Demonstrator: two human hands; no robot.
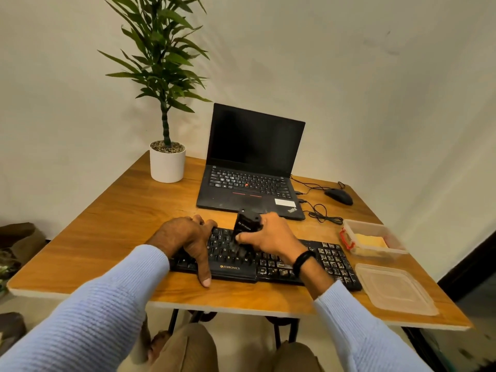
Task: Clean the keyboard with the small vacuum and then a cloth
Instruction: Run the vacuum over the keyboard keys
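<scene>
A black keyboard lies across the near part of the wooden table. My right hand grips a small black vacuum, held upright over the keys at the keyboard's middle. My left hand holds the keyboard's left end: fingers over its far edge, thumb down across its front edge. A yellow cloth lies inside a clear plastic box to the right of the keyboard.
An open black laptop stands behind the keyboard. A potted plant is at the back left, a black mouse with its cable at the back right. The box's clear lid lies at the near right corner.
</scene>
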